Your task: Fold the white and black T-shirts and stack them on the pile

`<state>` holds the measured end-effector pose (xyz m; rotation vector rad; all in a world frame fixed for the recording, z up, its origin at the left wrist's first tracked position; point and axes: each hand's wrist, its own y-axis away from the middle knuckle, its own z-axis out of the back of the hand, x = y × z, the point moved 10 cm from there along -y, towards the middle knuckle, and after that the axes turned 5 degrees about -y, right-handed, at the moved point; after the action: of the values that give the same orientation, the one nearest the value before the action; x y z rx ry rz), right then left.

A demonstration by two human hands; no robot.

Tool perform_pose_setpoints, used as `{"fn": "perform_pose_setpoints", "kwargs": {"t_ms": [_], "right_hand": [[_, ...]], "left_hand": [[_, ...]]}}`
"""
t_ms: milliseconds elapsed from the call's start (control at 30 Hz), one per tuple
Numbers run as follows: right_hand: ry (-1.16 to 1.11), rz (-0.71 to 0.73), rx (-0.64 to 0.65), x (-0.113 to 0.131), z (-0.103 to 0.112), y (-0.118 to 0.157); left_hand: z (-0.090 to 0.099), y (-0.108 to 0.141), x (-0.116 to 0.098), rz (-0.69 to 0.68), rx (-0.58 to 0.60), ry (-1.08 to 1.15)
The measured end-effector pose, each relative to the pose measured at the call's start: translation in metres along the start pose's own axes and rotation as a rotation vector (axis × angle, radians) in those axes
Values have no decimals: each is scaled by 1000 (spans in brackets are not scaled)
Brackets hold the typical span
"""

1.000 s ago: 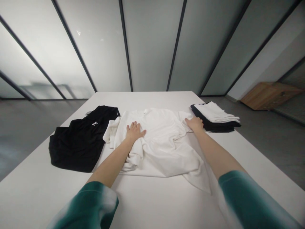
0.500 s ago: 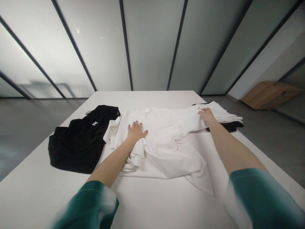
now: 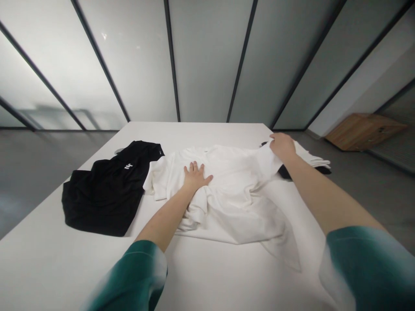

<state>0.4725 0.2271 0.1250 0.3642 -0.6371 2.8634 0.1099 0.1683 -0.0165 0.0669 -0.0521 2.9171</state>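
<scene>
A white T-shirt [image 3: 230, 172] lies spread on the table, its lower part bunched in wrinkles towards me. My left hand [image 3: 195, 176] rests flat on the shirt's left half with the fingers spread. At the far right, my right hand [image 3: 282, 147] is closed on the shirt's sleeve and holds it slightly raised. That hand is just in front of a stack of folded clothes, partly covering it. To the left of the white shirt sits a black garment [image 3: 103, 194] with a small white print, loosely folded.
The folded stack [image 3: 313, 159], white on top of black, lies near the table's right edge. Beneath everything is a white table [image 3: 233, 280]. A frosted glass wall [image 3: 207, 60] stands behind it, and a wooden cabinet [image 3: 363, 131] is on the floor at right.
My right hand has lifted and pulled the sleeve away and up. The white T-shirt has shifted a little to the right, with my left hand still flat on it.
</scene>
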Motion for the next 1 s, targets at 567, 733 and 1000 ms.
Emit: {"fn": "perform_pose_setpoints", "kwargs": {"t_ms": [567, 733, 1000], "right_hand": [[-551, 88, 262, 93, -81, 73], [-342, 97, 320, 51, -81, 84], [-165, 396, 410, 67, -79, 136]], "left_hand": [[0, 0, 0, -3, -3, -4], [-2, -1, 1, -2, 12, -11], [-5, -3, 4, 0, -4, -13]]}}
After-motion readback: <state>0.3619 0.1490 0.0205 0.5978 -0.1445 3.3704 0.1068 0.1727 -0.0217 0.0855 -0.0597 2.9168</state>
